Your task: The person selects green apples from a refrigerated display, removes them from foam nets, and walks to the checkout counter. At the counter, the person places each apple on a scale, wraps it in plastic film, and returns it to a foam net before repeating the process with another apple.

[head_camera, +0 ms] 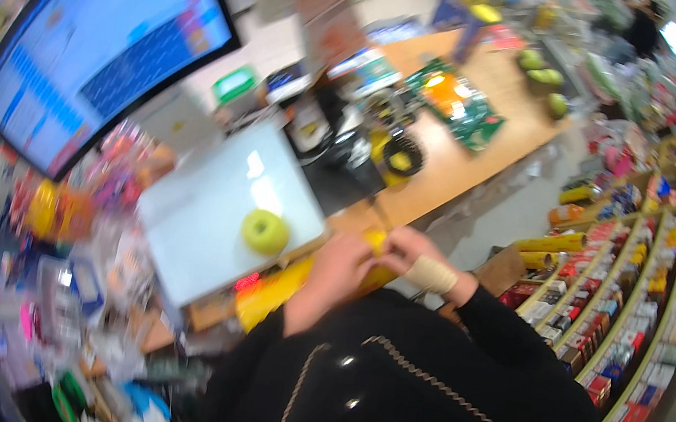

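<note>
Both of my hands meet at the counter's front edge, just right of a flat weighing plate (pixel 186 221). My left hand (pixel 339 267) has its fingertips close to a small yellow thing (pixel 375 241), whose kind is blurred. On its other side, the fingers of my right hand (pixel 414 252) are bent near it, with a tan wrap around that wrist. Which hand grips it cannot be told. A green apple (pixel 266 232) rests on the plate near its front edge. Under my forearms lies a yellow wrapped item (pixel 273 293), partly hidden.
A large monitor (pixel 107 45) stands at the upper left. A roll of tape (pixel 403 155) and a green packet (pixel 455 104) lie on the wooden counter (pixel 483 160), with several green fruits (pixel 545 77) farther off. Shelves of small boxes (pixel 619 305) fill the right. Plastic bags (pixel 127 258) crowd the left.
</note>
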`<state>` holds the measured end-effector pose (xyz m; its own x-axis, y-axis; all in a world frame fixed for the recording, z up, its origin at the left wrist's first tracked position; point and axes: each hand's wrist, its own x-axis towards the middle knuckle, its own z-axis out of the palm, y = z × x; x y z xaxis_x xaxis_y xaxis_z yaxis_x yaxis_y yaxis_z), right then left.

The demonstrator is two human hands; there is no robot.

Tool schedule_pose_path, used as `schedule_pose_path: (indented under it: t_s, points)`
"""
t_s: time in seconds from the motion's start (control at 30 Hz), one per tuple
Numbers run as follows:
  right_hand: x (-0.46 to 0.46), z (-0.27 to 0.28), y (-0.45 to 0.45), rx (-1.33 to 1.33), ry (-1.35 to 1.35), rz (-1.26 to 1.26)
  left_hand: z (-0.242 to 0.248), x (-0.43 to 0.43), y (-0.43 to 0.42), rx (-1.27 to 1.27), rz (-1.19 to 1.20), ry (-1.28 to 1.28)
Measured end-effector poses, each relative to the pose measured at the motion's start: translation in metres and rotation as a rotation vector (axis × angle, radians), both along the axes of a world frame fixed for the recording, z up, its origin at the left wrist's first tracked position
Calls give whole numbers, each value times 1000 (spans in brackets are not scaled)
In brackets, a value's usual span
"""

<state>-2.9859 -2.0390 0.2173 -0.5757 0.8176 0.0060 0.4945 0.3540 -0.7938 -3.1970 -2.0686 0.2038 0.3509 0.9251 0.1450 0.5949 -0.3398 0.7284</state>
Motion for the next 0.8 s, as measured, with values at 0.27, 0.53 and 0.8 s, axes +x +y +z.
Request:
schedule_pose_path:
  t_s: [0.27,0.53,0.8]
  points:
    - [3,-8,-9,296,137,179,32,7,-15,24,-193,-179]
    - [8,-12,-23,-74,125,136,36,-27,-35,60,-103,274]
    - [13,-4,-10,-425,313,178,47,-44,-61,-383,-29,339]
